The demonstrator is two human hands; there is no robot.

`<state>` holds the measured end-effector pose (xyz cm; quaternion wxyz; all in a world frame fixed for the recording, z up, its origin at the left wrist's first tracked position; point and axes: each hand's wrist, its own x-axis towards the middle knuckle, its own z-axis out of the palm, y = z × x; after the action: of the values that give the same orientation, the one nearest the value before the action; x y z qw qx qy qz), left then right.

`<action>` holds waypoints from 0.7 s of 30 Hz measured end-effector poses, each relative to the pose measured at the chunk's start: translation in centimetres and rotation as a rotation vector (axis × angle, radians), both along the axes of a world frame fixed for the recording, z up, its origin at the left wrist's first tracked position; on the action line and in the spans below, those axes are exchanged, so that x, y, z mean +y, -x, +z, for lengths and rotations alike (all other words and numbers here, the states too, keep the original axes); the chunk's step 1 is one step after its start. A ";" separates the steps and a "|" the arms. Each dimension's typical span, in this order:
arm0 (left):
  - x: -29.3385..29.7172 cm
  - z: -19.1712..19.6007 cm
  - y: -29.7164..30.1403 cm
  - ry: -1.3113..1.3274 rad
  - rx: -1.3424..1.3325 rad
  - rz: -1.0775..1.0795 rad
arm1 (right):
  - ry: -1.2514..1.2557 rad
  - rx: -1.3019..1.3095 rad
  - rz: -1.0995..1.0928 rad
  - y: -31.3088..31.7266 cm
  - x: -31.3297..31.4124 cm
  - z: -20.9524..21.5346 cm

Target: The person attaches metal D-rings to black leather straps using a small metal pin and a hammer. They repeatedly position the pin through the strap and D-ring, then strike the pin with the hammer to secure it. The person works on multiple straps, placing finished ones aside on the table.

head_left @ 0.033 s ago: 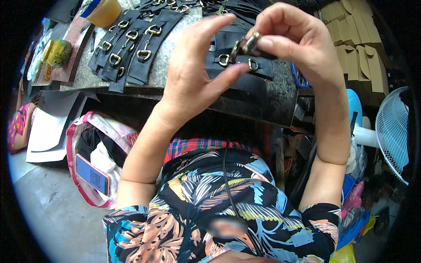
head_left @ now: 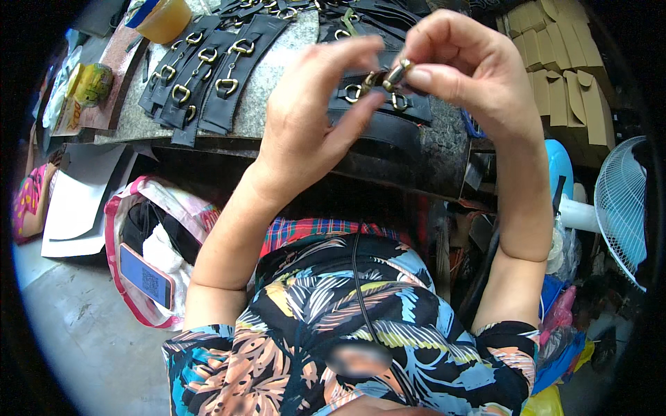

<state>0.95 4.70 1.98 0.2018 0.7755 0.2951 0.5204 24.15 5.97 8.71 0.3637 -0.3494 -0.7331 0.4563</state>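
Above the worktable, my right hand [head_left: 475,80] pinches a brass-coloured metal ring fitting [head_left: 395,75] between thumb and fingers. Facing it, my left hand [head_left: 295,118] has thumb and forefinger spread apart, close to the fitting's left end. Whether the left fingers touch it is hard to see. Beneath the hands lies a black leather strap [head_left: 416,109] with two metal D-rings, partly covered by the left thumb. More black leather straps [head_left: 232,73] with brass-coloured rings and link bars lie side by side to the left.
The worktable [head_left: 132,114] has a worn stone-like top. A tub of amber paste [head_left: 165,21] and a yellow-green jar [head_left: 94,83] stand at far left. Brown cardboard boxes [head_left: 579,104] are at right, above a fan [head_left: 621,208]. A phone [head_left: 146,275] rests on a bag at lower left.
My left thumb and forefinger have come closer together. My right hand and the metal ring fitting have dropped slightly toward the table. The straps have stayed put.
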 end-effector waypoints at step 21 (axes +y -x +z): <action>-3.1 -1.0 0.9 0.006 0.527 0.120 | -0.155 -0.483 -0.491 -1.4 -8.0 -6.2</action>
<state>0.07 1.56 1.01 0.0890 0.8647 0.3846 0.3105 25.59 -2.00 2.53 0.3043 -0.5845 -0.7244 0.2025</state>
